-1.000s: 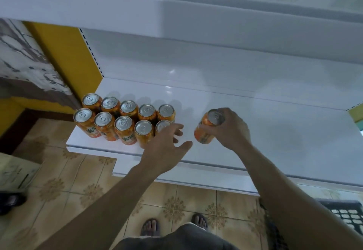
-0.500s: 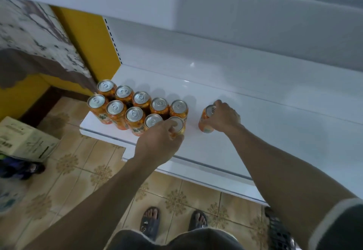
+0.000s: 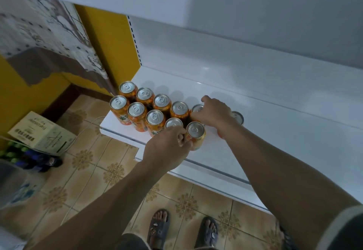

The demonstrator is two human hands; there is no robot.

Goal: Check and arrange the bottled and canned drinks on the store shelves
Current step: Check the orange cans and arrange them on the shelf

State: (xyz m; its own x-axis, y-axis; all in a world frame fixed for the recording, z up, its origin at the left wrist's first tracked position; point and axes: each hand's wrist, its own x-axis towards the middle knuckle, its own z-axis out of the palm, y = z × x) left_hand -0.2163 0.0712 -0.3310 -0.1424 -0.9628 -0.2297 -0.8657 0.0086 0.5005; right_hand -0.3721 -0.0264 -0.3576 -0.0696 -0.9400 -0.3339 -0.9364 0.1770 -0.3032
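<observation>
Orange drink cans with silver tops (image 3: 137, 110) stand in two rows at the left end of the white shelf (image 3: 275, 131). My left hand (image 3: 169, 147) grips the side of the rightmost front-row can (image 3: 195, 131) with curled fingers. My right hand (image 3: 214, 112) reaches over the rightmost back-row can (image 3: 197, 108), its fingers curled down around it and hiding most of it. One more can (image 3: 238, 117) stands apart just right of my right wrist, partly hidden by it.
The shelf runs bare to the right of the cans, with another white shelf board (image 3: 255, 4) close overhead. On the tiled floor at left lie a cardboard box (image 3: 41, 133) and a pack of green-capped bottles (image 3: 17, 153). My sandalled feet (image 3: 184, 228) stand below the shelf edge.
My right hand has left the single can standing and moved left onto the end of the back row. My left hand has slid down from the top of the front-row can to its side.
</observation>
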